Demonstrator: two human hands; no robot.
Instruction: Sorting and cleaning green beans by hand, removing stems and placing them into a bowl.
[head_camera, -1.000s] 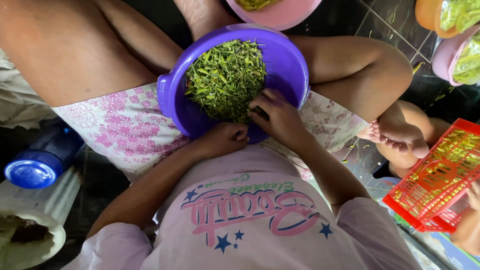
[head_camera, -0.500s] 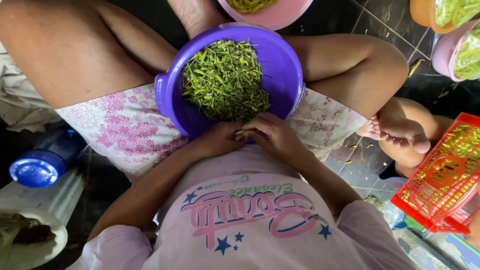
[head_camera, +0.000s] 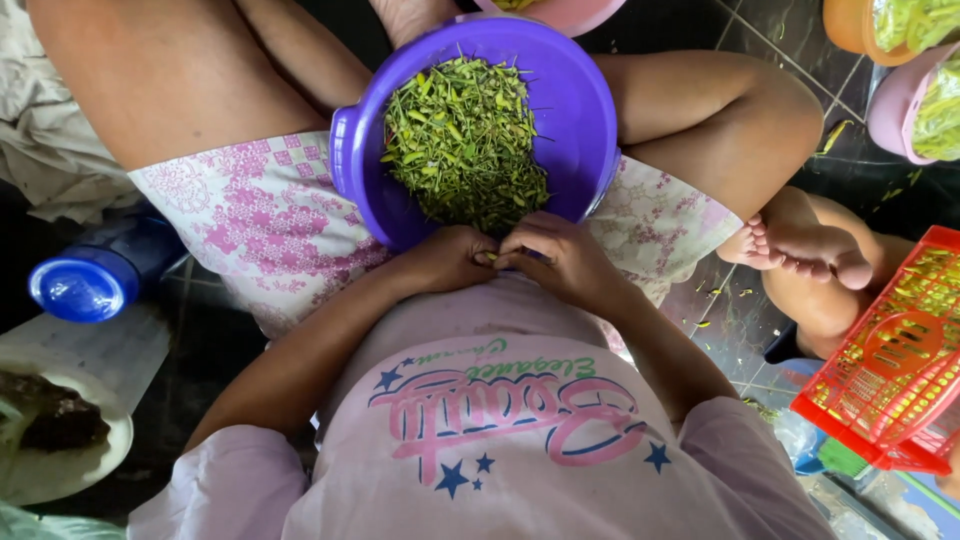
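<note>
In the lap of the seated person, wedged between the crossed legs, sits the purple basin (head_camera: 590, 110), which serves as the reference point; the legs brace it, so neither hand is needed to steady it. It holds a heap of green plant trimmings (head_camera: 462, 140), piled toward its near wall, within short reach of the fingers. To the right of the basin and well apart from it, a red slotted basket (head_camera: 890, 370) lies on the dark floor. To the left of the basin, lower down, a blue bottle (head_camera: 85, 285) lies on its side. Just beside the near rim of the basin, the left hand (head_camera: 450, 262) and right hand (head_camera: 560, 262) meet fingertip to fingertip, both curled nearly closed and pinching a small green stem piece (head_camera: 490, 257) between them, positioned so that fragments can drop straight into the basin.
</note>
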